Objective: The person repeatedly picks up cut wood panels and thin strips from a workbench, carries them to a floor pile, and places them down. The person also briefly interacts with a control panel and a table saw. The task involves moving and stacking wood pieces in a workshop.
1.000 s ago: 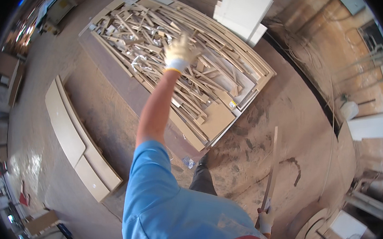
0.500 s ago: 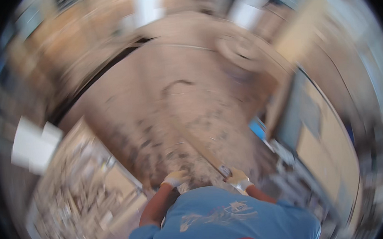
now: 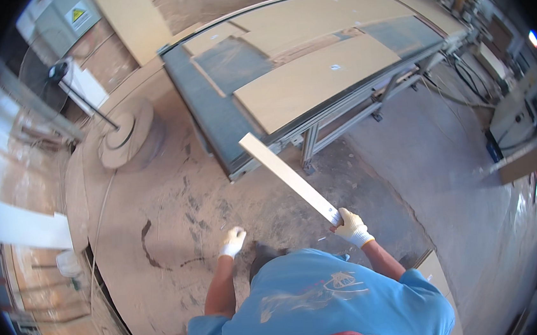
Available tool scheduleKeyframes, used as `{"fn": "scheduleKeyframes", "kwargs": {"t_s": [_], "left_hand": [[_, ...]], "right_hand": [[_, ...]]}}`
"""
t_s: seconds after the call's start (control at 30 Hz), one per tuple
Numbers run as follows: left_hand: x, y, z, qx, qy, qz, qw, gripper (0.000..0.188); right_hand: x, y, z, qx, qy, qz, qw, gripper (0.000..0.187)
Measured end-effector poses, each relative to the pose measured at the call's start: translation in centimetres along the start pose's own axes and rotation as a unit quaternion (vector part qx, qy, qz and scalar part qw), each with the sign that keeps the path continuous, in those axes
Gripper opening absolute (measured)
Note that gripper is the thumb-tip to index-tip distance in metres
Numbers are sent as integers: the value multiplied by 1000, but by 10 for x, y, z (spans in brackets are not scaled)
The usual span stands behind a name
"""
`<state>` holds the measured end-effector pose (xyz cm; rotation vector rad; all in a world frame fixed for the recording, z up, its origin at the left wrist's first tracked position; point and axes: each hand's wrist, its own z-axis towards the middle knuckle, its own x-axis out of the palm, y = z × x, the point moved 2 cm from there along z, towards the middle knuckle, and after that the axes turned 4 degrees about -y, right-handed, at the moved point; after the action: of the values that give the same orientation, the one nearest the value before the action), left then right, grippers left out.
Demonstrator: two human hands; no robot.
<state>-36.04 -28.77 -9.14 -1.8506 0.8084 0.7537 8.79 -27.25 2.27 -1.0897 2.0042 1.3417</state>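
My right hand (image 3: 352,226), in a pale work glove with a white cuff, grips one end of a long, narrow board strip (image 3: 292,181). The strip slants up and to the left, its far end beside the near corner of a conveyor table (image 3: 204,125). In front of my body on the left, my left hand (image 3: 232,241) wears a matching glove; its fingers are curled in and nothing shows in them. Flat tan panels (image 3: 327,76) lie on the table's dark belt, some with small white labels.
A round, dusty pedestal base (image 3: 119,142) with a dark pole stands left of the table. Far left is a grey electrical cabinet (image 3: 64,26) with a warning sign. A machine (image 3: 519,107) with cables is at the right. More panels (image 3: 432,271) lie by my right elbow.
My view has swung to the right, bringing the conveyor table from the right side to ahead of me. The strip stays in my right hand; the cart of scraps has left the view.
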Motion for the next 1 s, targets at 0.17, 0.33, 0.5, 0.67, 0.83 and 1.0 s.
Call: {"fn": "scheduleKeyframes", "kwargs": {"t_s": [0.17,0.33,0.5,0.67,0.83,1.0], "left_hand": [[-13,-90,144,44,-9,-124,991,23],[-46,-138,232,6,-89,-204,975,33],[-57,-219,396,169,-161,-149,961,44],[-43,-281,523,188,-158,-56,968,51],[-29,-339,615,99,-142,-20,985,69],[-29,-331,645,117,-299,45,946,88]], "right_hand": [[-12,-30,2,130,-94,79,984,43],[-37,-34,18,200,-111,88,970,43],[-71,-44,60,275,-131,98,948,42],[-85,-60,69,321,-201,93,921,43],[-131,-102,106,323,-278,120,897,47],[-225,-139,187,293,-335,118,888,45]]}}
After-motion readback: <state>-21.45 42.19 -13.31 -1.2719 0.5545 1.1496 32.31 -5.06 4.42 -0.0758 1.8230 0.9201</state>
